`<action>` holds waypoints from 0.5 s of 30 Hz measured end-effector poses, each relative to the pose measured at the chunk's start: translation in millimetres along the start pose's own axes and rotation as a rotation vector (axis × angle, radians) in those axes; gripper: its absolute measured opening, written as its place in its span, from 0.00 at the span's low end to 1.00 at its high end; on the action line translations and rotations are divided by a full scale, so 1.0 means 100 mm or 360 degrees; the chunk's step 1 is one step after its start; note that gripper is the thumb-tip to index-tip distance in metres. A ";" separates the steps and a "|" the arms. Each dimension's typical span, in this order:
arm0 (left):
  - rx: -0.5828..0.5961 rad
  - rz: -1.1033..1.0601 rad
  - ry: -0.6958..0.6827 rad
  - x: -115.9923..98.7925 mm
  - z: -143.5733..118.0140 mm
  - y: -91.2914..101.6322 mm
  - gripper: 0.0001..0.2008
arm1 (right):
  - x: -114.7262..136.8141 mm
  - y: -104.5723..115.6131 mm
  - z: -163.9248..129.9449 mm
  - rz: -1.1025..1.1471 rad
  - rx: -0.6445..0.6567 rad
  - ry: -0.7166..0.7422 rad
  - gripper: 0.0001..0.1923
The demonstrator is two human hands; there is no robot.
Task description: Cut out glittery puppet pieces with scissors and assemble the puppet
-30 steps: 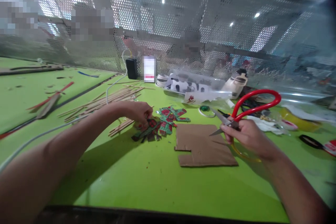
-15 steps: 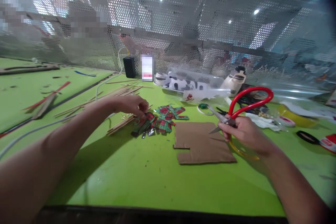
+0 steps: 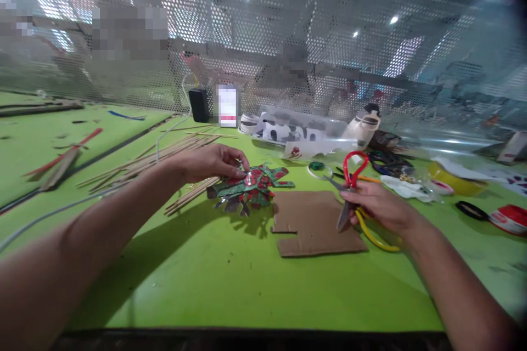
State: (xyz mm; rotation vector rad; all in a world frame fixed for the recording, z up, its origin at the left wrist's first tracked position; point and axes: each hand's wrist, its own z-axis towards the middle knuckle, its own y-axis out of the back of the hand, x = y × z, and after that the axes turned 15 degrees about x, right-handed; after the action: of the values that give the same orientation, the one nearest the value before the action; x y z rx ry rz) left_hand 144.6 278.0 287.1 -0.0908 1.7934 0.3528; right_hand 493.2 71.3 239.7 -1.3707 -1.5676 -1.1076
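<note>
Your left hand [image 3: 214,162] reaches over the green table [image 3: 230,285] and pinches a small shiny piece [image 3: 248,179] between thumb and forefinger; the fingers are closed together on it. This piece sits just above the pile of red and green patterned cutouts [image 3: 251,189], and you cannot tell if it touches the pile. The pile lies on the table, between the bundle of thin wooden sticks [image 3: 164,156] on the left side and the brown cardboard sheet [image 3: 317,225] on the right side.

Your right hand [image 3: 376,205] grips the scissors [image 3: 349,189] with all fingers wrapped around them. The red handle loop stands up above your fingers, a yellow loop hangs below the hand, and the blades, which look closed, point down onto the cardboard sheet.

Behind, near the perforated metal screen [image 3: 288,38], lie a black box [image 3: 198,104], a clear plastic bag with black and white pieces [image 3: 292,130] and a roll of yellow tape [image 3: 453,181].
</note>
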 end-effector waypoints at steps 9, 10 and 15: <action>-0.0362 -0.0332 -0.0229 -0.01 0.21 -0.29 0.10 | 0.02 -0.03 0.02 -0.0670 0.0054 -0.0084 0.23; -0.0420 -0.0367 -0.0259 -0.01 0.22 -0.30 0.09 | 0.03 -0.01 0.01 -0.0802 0.0043 -0.0073 0.23; -0.0616 -0.0507 -0.0357 -0.04 0.23 -0.28 0.10 | 0.08 0.04 -0.04 -0.1275 0.0009 -0.0050 0.18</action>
State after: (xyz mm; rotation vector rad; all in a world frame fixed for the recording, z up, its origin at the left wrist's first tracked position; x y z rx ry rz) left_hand 173.6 257.0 280.5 -0.5807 1.4417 0.4564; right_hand 496.1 70.5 248.4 -0.7387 -2.2170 -1.5271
